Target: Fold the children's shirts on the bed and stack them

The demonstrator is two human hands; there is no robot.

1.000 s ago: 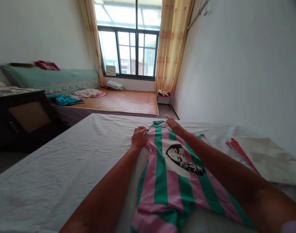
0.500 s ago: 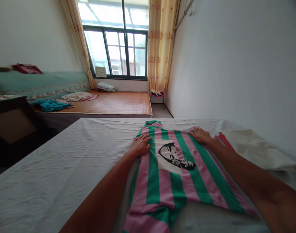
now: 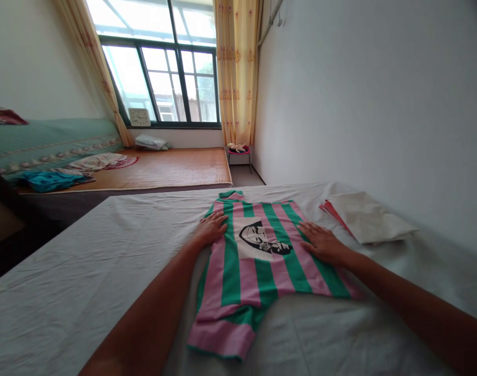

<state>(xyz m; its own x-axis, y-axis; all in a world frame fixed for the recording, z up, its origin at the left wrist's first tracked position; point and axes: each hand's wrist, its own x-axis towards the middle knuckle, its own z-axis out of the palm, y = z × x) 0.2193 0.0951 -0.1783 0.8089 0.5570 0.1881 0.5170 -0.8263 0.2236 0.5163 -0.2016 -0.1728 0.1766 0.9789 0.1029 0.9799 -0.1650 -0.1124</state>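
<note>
The right hand point(image 3: 320, 243), flat and unclenched, has shifted in from the far edge of the striped shirt point(image 3: 258, 271), baring that edge, while the left hand point(image 3: 213, 228) also lies flat on it, all left of the cream cloth point(image 3: 367, 216)

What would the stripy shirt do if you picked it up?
The shirt would probably flop, since its near sleeve is softly creased. It's likely light for its size, as the cloth looks thin and flat.
</note>
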